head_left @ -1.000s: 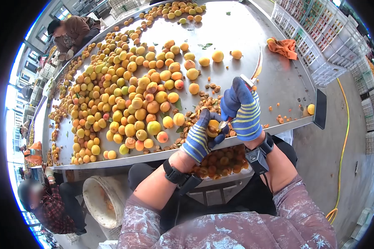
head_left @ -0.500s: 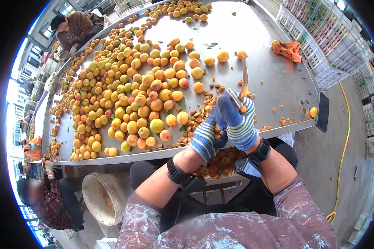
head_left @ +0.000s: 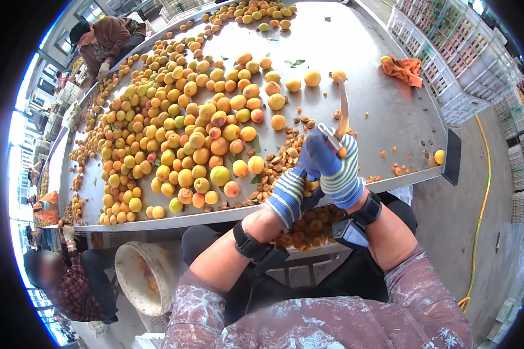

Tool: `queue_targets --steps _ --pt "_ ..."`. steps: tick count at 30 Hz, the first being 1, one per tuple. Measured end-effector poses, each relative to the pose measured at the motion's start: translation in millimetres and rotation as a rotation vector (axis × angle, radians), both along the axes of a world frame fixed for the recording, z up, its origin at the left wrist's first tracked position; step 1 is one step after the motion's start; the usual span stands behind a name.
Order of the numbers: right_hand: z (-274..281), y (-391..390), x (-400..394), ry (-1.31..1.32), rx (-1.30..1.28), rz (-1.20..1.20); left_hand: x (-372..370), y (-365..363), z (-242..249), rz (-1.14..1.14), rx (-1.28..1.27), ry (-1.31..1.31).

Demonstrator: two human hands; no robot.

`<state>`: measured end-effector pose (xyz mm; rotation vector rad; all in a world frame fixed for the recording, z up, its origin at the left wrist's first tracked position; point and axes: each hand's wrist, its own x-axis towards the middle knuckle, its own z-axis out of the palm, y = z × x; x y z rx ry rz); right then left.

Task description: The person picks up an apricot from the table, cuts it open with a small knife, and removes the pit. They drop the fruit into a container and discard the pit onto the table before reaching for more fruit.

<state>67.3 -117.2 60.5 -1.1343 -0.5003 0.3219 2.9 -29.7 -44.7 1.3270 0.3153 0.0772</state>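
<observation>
My right hand (head_left: pixel 339 170), in a blue, white and yellow striped glove, is closed around a knife (head_left: pixel 344 110) whose curved blade points up and away over the table. Pressed close beside it, my left hand (head_left: pixel 290 191) wears a matching glove and has its fingers curled around an apricot (head_left: pixel 310 186), mostly hidden by the gloves. Just beyond my hands lies a heap of apricot pits (head_left: pixel 282 160). Below them, a container holds halved apricots (head_left: pixel 314 224).
Whole apricots (head_left: pixel 201 139) cover the left of the metal table (head_left: pixel 384 122). An orange cloth (head_left: pixel 404 71) lies near the right edge, beside white crates (head_left: pixel 442 75). A white bucket (head_left: pixel 137 273) stands at lower left. Two people work along the left side.
My hands shift only slightly, staying together with the knife pointing up. At the far left, a co-worker's gloved hand has moved slightly up along the table edge.
</observation>
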Motion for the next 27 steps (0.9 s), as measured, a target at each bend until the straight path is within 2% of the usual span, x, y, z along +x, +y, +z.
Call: queue_targets --steps 1,2,4,5,6,8,9,11,12,14,15,18,22,27 --pt "1.3 -2.2 5.1 0.113 -0.004 0.112 -6.3 12.1 10.4 -0.164 0.646 -0.207" --pt "2.0 -3.6 8.1 0.225 -0.011 0.223 -4.5 12.0 19.2 -0.164 0.645 -0.207" --pt "0.9 1.1 4.2 0.190 -0.049 0.195 0.1 11.5 30.3 -0.028 -0.548 0.484" --pt "-0.3 3.6 1.1 0.100 -0.077 0.123 -3.7 16.2 15.3 -0.359 0.321 0.263" --pt "-2.3 5.1 -0.4 0.011 -0.104 0.050 -3.2 17.5 9.6 -0.360 0.322 0.264" --pt "-8.3 4.1 5.2 0.075 -0.105 0.123 -4.2 17.3 10.1 -0.327 0.302 0.024" --pt "-8.4 5.1 5.4 0.162 -0.013 0.074 -3.7 12.6 10.7 -0.329 0.302 0.025" --pt "-15.4 5.3 15.1 0.272 0.147 0.029 1.1 -0.6 33.3 0.067 0.377 -0.279" --pt "-19.7 6.7 17.6 0.221 0.136 -0.144 3.5 4.0 39.9 0.065 0.382 -0.284" --pt "2.4 -1.4 19.3 0.284 0.280 -0.027 8.4 21.8 50.2 0.100 -0.748 0.208" --pt "2.5 0.0 22.8 0.222 0.148 -0.098 8.5 28.7 39.3 0.012 -0.841 0.103" --pt "-6.3 0.9 26.6 0.225 0.121 -0.125 1.9 27.2 36.9 0.047 -0.969 0.039" --pt "-5.9 2.3 27.2 0.255 0.149 -0.125 1.3 18.5 43.9 0.083 -1.006 -0.034" --pt "-2.1 0.5 26.2 0.215 0.123 -0.136 -5.5 11.3 48.6 0.012 -1.112 -0.080"
